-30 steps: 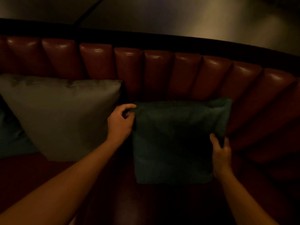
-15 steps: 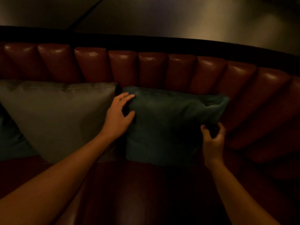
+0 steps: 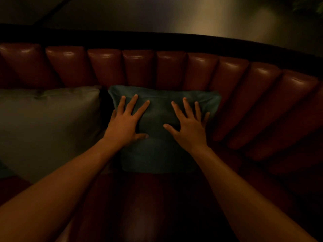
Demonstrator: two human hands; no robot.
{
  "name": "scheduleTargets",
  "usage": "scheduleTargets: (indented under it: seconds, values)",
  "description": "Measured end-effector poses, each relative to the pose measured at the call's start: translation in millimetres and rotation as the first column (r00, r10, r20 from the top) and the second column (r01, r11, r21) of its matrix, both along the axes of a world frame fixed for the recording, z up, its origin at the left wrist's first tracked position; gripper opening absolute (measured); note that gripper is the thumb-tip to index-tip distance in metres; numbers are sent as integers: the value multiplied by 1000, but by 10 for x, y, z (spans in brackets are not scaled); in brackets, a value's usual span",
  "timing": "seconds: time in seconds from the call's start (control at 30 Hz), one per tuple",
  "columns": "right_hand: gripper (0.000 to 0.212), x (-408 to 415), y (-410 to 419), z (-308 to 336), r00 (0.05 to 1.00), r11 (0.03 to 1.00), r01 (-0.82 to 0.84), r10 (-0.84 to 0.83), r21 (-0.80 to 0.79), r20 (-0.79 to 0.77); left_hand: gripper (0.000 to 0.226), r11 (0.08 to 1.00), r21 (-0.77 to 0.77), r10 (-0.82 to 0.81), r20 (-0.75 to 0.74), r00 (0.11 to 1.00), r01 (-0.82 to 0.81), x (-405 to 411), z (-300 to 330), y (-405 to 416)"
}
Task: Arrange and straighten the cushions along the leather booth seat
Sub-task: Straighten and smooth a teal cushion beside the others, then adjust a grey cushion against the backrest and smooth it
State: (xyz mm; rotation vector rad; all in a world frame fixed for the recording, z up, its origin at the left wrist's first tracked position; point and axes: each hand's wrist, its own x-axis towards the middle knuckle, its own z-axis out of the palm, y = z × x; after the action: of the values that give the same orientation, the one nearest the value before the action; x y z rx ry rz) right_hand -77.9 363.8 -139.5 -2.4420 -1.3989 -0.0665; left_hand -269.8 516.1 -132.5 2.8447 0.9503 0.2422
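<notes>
A small teal cushion (image 3: pixel 157 154) leans against the channelled red leather backrest (image 3: pixel 201 70) of the booth. My left hand (image 3: pixel 125 123) lies flat on its left half, fingers spread. My right hand (image 3: pixel 188 124) lies flat on its right half, fingers spread too. Neither hand grips the fabric. A larger grey cushion (image 3: pixel 47 123) stands just to the left, beside the teal one, with a narrow dark gap between them.
The dark red seat (image 3: pixel 148 206) stretches toward me below the cushions. The backrest curves round to the right (image 3: pixel 279 110). A dark ledge (image 3: pixel 157 39) tops the backrest, with a dim wall behind. A sliver of another teal cushion (image 3: pixel 3 172) shows at the far left.
Both hands let go of the teal cushion's side edges and now press flat on its front. The cushion went from lying lower on the seat to leaning against the backrest.
</notes>
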Motion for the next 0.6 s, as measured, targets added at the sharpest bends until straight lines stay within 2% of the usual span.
scheduleTargets:
  seconds: [0.17,0.27,0.37,0.6]
  values:
    - [81,-54,-114,42,999,999,1,-3,37,45,120,1000,23,20,19,1000,-21,25,-38,-106]
    - [78,-115,-396,4,990,979,102,-117,175,75,100,995,95,-13,173,985,-4,29,-23,-314]
    - [74,-203,-855,-86,972,947,224,-234,231,14,86,977,151,-184,239,953,151,94,-43,-687]
    - [65,-194,-2321,-121,873,858,488,-479,161,-93,74,889,137,-458,231,858,438,590,-205,-1666]
